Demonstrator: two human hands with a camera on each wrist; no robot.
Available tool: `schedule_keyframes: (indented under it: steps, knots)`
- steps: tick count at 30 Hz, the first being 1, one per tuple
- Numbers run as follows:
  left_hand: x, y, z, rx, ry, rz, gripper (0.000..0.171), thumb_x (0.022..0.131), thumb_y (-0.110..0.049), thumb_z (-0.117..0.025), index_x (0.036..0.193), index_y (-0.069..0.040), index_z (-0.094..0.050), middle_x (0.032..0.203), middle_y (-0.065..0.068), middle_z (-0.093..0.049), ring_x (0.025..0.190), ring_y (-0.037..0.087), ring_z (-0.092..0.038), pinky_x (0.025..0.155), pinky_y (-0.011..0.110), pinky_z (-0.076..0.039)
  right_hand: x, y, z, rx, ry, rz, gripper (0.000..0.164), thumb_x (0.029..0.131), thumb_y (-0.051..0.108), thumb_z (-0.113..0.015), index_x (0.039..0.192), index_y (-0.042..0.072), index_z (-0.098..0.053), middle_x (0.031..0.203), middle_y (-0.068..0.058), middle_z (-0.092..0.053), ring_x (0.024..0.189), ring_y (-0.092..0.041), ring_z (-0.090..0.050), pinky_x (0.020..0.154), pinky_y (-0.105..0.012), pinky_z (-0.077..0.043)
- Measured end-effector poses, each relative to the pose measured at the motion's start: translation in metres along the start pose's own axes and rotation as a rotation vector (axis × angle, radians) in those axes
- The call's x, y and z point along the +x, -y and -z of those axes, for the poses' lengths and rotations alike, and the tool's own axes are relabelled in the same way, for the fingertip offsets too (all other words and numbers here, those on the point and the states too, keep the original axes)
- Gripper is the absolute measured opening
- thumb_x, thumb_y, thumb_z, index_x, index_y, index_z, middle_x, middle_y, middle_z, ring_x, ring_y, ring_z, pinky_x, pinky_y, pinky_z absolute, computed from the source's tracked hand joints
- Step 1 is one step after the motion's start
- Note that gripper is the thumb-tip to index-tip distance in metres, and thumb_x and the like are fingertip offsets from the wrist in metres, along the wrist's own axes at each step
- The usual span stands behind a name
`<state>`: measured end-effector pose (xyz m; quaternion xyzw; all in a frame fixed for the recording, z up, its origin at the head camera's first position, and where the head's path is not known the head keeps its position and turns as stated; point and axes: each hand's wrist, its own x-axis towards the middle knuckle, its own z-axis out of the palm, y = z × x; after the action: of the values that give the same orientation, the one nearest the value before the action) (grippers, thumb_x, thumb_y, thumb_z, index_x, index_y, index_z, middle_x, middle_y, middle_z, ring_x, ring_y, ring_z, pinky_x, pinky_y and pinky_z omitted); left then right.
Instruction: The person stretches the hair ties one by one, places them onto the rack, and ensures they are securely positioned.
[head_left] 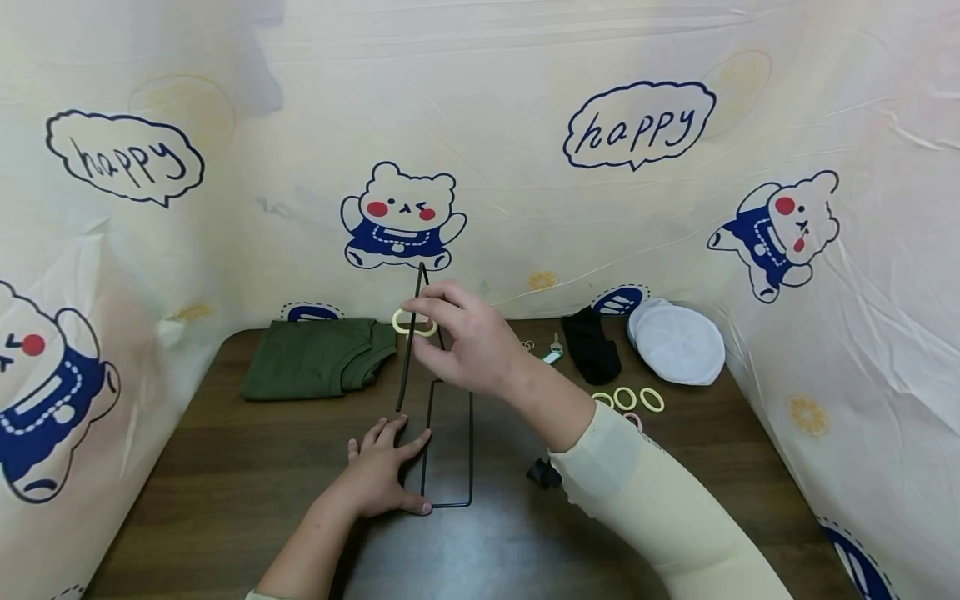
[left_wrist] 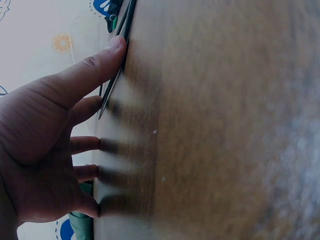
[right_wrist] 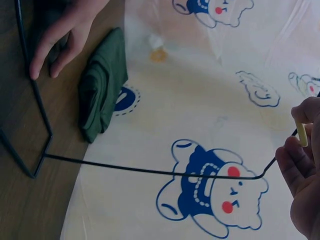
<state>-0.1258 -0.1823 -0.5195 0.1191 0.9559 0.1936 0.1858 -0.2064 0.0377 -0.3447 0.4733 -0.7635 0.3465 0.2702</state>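
A black wire stand (head_left: 471,442) stands in the middle of the table, its rectangular base flat, its upright rising to an arm that slants toward me. My right hand (head_left: 472,337) pinches a pale yellow ring (head_left: 400,323) between thumb and fingers. In the head view the ring overlaps the arm; the right wrist view shows the ring (right_wrist: 302,134) edge-on, right at the wire. My left hand (head_left: 381,471) has its fingers spread on the table and its thumb on the base's near left corner. In the left wrist view that thumb (left_wrist: 97,62) presses the wire.
Folded green cloth (head_left: 307,362) lies at the back left. Toward the back right are a key with a green tag (head_left: 552,357), a black cloth item (head_left: 592,348) and a white cap (head_left: 681,343). Several rings (head_left: 652,400) and a small black object (head_left: 543,473) lie near my right sleeve.
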Motion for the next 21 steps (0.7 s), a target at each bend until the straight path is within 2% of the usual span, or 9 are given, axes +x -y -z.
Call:
schedule_keyframes:
  steps: [11,18,21]
  knots:
    - [0.001,0.0,0.001,0.005,-0.004,-0.005,0.112,0.062,-0.067,-0.091,0.158,-0.032,-0.045,0.17,0.015,-0.02,0.155,0.049,-0.007,0.108,0.085,-0.004,0.007,-0.021,-0.005,-0.005,-0.008,-0.057,0.033,0.094,0.009,-0.071,0.126,0.002,-0.072,0.126,-0.012,-0.061,0.096,-0.015,-0.064,0.086,-0.016,-0.051]
    - [0.0,0.0,0.0,0.005,-0.005,-0.005,0.112,0.062,-0.067,-0.091,0.158,-0.033,-0.045,0.17,0.014,-0.02,0.155,0.049,-0.007,0.108,0.085,-0.004,0.013,-0.033,-0.012,-0.035,-0.027,-0.114,0.037,0.092,0.009,-0.075,0.128,0.003,-0.071,0.13,-0.014,-0.062,0.117,-0.021,-0.063,0.1,-0.021,-0.05]
    - [0.0,0.0,0.0,-0.001,-0.001,-0.007,0.111,0.063,-0.067,-0.091,0.158,-0.033,-0.045,0.17,0.015,-0.02,0.155,0.049,-0.007,0.108,0.085,-0.004,0.015,-0.037,-0.015,-0.028,-0.024,-0.14,0.038,0.092,0.008,-0.075,0.129,0.003,-0.07,0.131,-0.012,-0.062,0.116,-0.02,-0.063,0.098,-0.02,-0.05]
